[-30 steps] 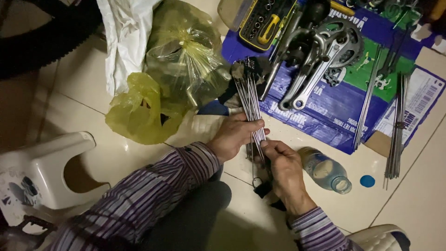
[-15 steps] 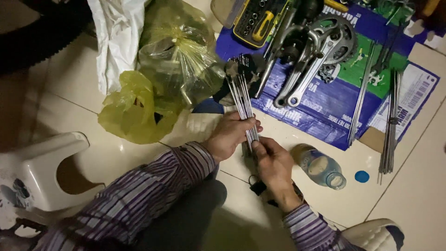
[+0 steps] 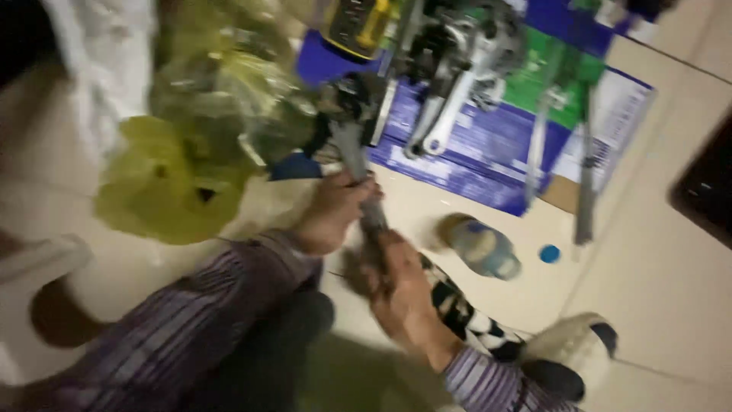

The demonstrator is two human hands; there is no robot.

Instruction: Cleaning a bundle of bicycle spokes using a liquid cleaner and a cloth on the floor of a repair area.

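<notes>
1. A bundle of thin metal spokes (image 3: 358, 164) is being held over the tiled floor (image 3: 656, 305), slanting from upper left down toward the person's lap.
2. The left hand (image 3: 335, 210) is being closed around the middle of the bundle, its grip wrapped fully about the spokes.
3. The right hand (image 3: 400, 286) is being kept just below it, its grip curled around the lower end of the same bundle; the fingertips are being blurred by motion, so the exact finger placement cannot be told.
4. Both forearms are being covered by striped purple sleeves (image 3: 206, 320).
5. A yellow-green plastic bag (image 3: 171, 183) is being seen left of the hands, lying on the floor, with a white bag (image 3: 99, 84) beside it.
6. A blue and green flattened carton (image 3: 496, 145) is lying above the hands, and a silver crank arm (image 3: 450, 107) and more loose spokes (image 3: 585, 179) are being carried on it.
7. A clear plastic bottle (image 3: 480, 248) is lying on its side right of the hands, with a small blue cap (image 3: 549, 253) near it.
8. A white plastic stool (image 3: 34, 305) is being seen at the left edge.
</notes>
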